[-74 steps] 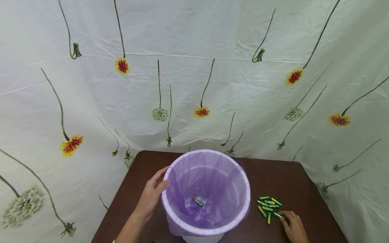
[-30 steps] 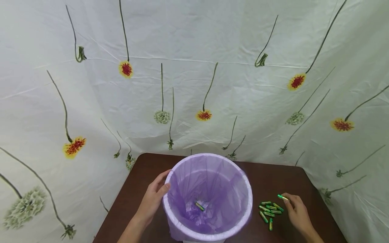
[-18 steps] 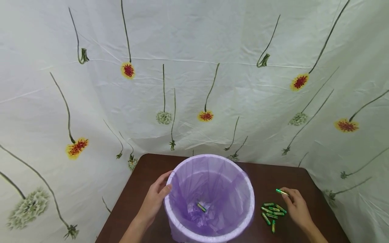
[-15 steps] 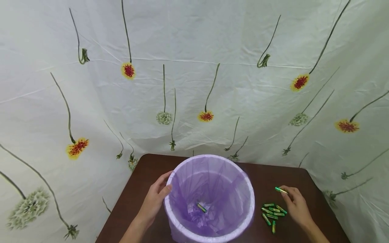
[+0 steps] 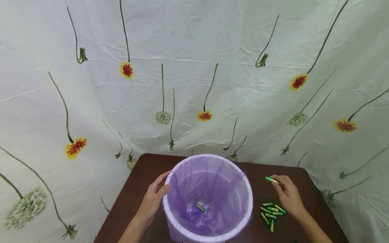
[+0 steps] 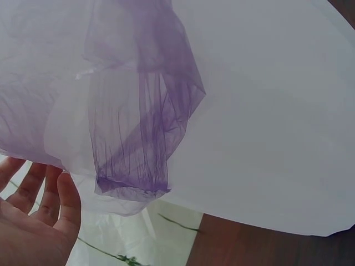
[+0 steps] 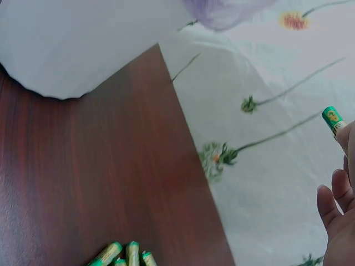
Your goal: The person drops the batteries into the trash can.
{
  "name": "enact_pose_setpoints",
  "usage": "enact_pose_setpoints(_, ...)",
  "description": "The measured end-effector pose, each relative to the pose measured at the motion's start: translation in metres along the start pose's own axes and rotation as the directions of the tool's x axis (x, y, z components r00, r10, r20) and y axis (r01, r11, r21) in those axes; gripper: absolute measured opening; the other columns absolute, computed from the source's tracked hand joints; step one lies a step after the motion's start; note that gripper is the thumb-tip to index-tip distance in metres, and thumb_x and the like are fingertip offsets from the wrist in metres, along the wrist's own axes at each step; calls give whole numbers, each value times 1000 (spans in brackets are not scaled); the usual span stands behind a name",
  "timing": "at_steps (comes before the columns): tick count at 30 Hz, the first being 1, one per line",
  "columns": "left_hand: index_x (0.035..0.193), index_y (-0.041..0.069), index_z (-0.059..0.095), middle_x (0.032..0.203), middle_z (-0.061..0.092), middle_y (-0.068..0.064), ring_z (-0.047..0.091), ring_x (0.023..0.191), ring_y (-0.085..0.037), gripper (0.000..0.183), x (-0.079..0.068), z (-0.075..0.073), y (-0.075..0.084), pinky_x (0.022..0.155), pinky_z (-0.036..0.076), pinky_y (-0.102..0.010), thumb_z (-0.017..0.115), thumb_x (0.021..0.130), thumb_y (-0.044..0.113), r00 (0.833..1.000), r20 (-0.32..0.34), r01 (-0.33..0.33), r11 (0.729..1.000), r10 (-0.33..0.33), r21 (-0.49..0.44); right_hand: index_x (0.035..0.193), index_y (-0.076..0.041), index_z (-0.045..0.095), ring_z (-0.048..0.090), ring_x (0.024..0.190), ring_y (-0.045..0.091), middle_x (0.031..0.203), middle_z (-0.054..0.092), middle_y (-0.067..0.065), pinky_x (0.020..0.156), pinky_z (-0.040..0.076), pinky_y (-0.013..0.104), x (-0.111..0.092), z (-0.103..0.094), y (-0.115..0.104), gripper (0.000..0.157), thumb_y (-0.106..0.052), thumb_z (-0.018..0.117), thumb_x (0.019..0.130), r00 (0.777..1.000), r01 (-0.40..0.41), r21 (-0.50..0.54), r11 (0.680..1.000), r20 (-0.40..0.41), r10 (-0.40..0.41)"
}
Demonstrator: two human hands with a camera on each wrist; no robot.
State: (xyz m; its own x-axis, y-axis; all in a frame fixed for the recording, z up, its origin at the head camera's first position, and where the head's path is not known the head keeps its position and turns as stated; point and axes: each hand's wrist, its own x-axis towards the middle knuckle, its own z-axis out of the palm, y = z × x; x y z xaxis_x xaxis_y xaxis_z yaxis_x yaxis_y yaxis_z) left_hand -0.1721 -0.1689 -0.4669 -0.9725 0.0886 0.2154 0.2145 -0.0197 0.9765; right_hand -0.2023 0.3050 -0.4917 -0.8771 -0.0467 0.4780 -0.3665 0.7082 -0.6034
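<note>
A white trash bin [image 5: 209,239] lined with a purple bag [image 5: 225,199] stands on the table. My left hand [image 5: 153,195] grips its left rim, thumb over the edge and fingers against the outside; the left wrist view shows those fingers [image 6: 50,194] at the bag's folded-down skirt. A single green-and-gold battery [image 5: 200,207] lies at the bottom of the bag. To the bin's right, my right hand [image 5: 288,194] pinches another battery [image 5: 272,180] between thumb and fingers, raised above the table. Below that hand lies a loose pile of several batteries [image 5: 271,213].
The dark brown table [image 5: 158,162] has rounded far corners. White flower-printed cloth [image 5: 188,81] hangs behind it and along both sides. The bin's tall rim rises between my two hands.
My right hand has picked a battery from the pile's right side, lifted it, and moved it up and left towards the bin. My left hand keeps its place on the rim.
</note>
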Motion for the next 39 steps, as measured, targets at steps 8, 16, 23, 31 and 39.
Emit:
enact_pose_setpoints(8, 147, -2, 51, 132, 59, -23, 64, 108, -19, 46, 0, 1, 1, 86, 55, -31, 54, 102, 2, 1000, -5, -8, 1000, 8, -6, 116, -2, 71, 49, 84, 9, 105, 61, 5, 69, 40, 20, 13, 2, -19, 20, 5, 63, 99, 991, 127, 78, 989, -60, -122)
enact_pose_setpoints(16, 148, -1, 51, 133, 59, -22, 63, 108, -19, 47, 0, 2, 1, 87, 55, -30, 54, 101, 2, 1000, -17, 8, 1000, -8, -10, 118, -4, 70, 52, 92, 7, 108, 63, 4, 77, 41, 19, 29, -3, -50, 21, 2, 62, 100, 990, 137, 130, 982, -38, -133)
enact_pose_setpoints(23, 148, 0, 51, 134, 59, -22, 63, 108, -19, 47, 0, 1, 1, 87, 54, -30, 54, 101, 2, 1000, -17, 18, 1000, -18, 2, 118, -5, 71, 55, 96, 9, 110, 64, 2, 80, 43, 21, 44, -2, -83, 24, 6, 61, 99, 971, 234, 175, 956, 7, -239)
enact_pose_setpoints(31, 148, 1, 52, 136, 58, -21, 64, 109, -20, 46, -1, 0, 1, 87, 55, -31, 54, 102, 3, 999, -14, 30, 1000, -30, -4, 116, -13, 71, 56, 88, 11, 107, 62, -5, 72, 47, 28, 58, 3, -102, 27, 5, 65, 97, 917, 354, 207, 912, 116, -383)
enact_pose_setpoints(39, 147, 1, 53, 127, 61, -21, 65, 103, -21, 45, -2, 0, 2, 84, 56, -33, 55, 102, 4, 1000, -16, 27, 1000, -27, 1, 114, -15, 72, 60, 97, 13, 110, 63, -8, 78, 49, 32, 69, 8, -114, 27, 4, 69, 95, 867, 431, 212, 877, 174, -468)
